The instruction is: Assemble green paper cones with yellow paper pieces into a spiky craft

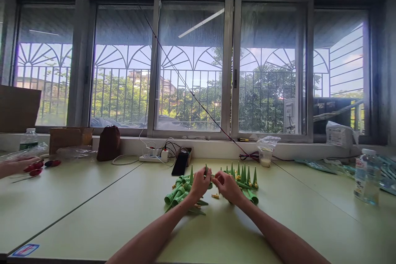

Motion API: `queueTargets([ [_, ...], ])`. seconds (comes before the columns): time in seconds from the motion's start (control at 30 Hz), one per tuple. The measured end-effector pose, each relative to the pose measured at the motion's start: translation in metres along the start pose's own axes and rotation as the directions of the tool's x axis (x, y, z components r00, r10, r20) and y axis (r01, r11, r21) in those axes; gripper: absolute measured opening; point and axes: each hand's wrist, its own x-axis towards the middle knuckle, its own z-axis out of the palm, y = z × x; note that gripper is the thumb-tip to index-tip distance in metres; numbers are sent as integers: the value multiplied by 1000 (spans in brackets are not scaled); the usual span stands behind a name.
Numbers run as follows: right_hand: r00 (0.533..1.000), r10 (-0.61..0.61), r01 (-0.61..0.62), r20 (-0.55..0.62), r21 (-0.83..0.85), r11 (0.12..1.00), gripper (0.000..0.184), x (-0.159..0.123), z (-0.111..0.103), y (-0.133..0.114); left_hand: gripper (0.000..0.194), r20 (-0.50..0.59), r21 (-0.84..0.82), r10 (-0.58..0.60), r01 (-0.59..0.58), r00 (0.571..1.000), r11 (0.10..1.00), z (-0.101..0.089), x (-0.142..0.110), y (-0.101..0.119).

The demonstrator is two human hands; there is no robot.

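left hand has its grip closed on green cone above desk, beside green parts; right hand curls in close, can't tell its grip. yellow bit lies near, likely for short reach.

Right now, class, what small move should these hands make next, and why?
Perhaps bring the right hand to the green piece the left hand pinches: the hands nearly meet, and the upright cones have yellow parts at their bases, suggesting a fit. Whether the right hand holds anything is unclear.
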Motion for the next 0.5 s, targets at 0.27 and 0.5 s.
queueTargets([
  [0.27, 999, -10, 11, 32, -5, 1000, 16, -1, 1, 3, 35, 21, 20, 18, -18, 1000, 1000, 1, -3, 1],
  [0.5, 997, -40, 41, 72, -12, 999, 21, -2, 3, 6, 35, 41, 38, 74, -75, 996, 996, 2, -7, 0],
])
